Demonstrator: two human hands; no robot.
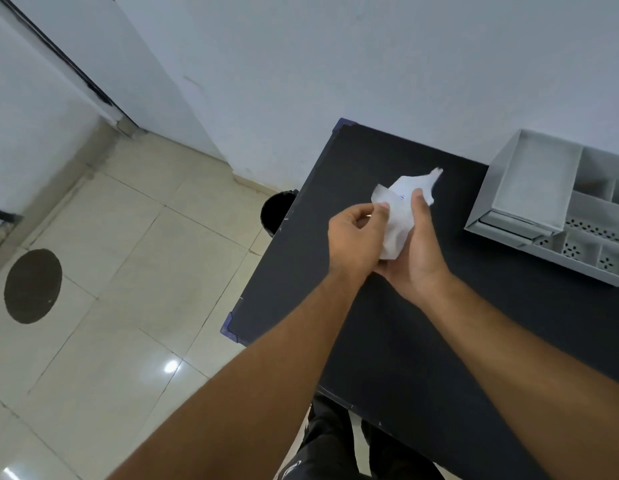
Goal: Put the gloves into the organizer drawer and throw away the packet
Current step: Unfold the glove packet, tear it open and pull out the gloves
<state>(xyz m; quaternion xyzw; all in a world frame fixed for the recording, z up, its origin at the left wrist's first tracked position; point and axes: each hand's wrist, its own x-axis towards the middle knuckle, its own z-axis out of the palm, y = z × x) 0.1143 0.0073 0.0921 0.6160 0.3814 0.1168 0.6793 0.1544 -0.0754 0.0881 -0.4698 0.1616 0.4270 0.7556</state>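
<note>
1. Your left hand (356, 233) pinches the white packet (401, 209) at its edge, above the black table (387, 341).
2. Your right hand (420, 251) grips the packet from beneath.
3. The grey organizer (557, 206) sits on the table, to the packet's right.

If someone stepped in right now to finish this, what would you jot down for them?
Left hand: pinching the edge of the white packet.
Right hand: cradling the packet from below, thumb on top.
Both hold it above the black table.
Grey organizer sits at the table's right; its drawer looks shut. Black bin stands on the floor beside the table's left edge.
Gloves not visible outside the packet.
Left: get gloves into the drawer, bin the packet.
</note>
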